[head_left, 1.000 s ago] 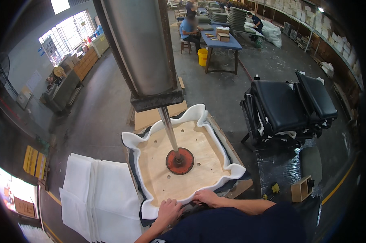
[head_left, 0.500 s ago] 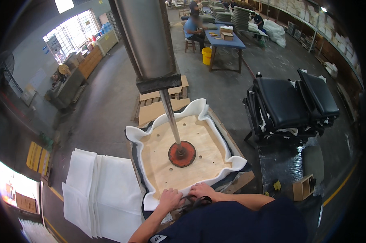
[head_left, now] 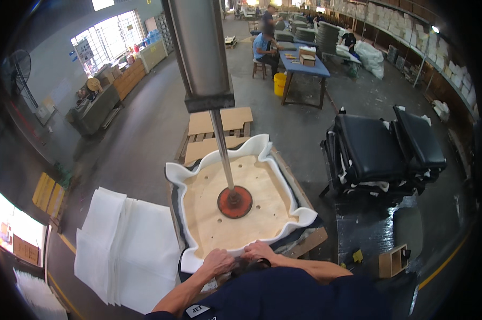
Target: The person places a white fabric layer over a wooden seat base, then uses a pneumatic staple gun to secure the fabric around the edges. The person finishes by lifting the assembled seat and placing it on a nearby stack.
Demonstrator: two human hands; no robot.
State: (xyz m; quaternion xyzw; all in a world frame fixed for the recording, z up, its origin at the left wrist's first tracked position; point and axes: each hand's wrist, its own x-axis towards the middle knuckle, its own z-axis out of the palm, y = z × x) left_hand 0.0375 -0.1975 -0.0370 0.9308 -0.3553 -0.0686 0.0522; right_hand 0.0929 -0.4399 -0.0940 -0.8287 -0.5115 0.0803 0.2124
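A pale plywood seat board [head_left: 198,197] with several drilled holes lies inside white foam padding [head_left: 305,216] whose edges stand up around it. Dark cover material [head_left: 311,224] shows outside the foam at the right corner. A press rod ends in a round red plate [head_left: 234,202] that rests on the middle of the board. My left hand [head_left: 218,261] is closed on the near edge of the foam. Just to its right, my right hand [head_left: 259,250] is closed on the same edge, fingers curled over it. Both sets of fingertips are partly hidden.
White sheets [head_left: 139,240] lie stacked at the left. Black padded seats [head_left: 369,144] are piled at the right, above a small wooden box [head_left: 393,261]. The press cylinder [head_left: 201,48] hangs overhead. Farther off, a person sits by a blue table [head_left: 307,64] and a yellow bucket [head_left: 279,84].
The whole view has shifted slightly. Both hands stay on the near foam edge, the left a little farther left of the right. The red plate remains on the board.
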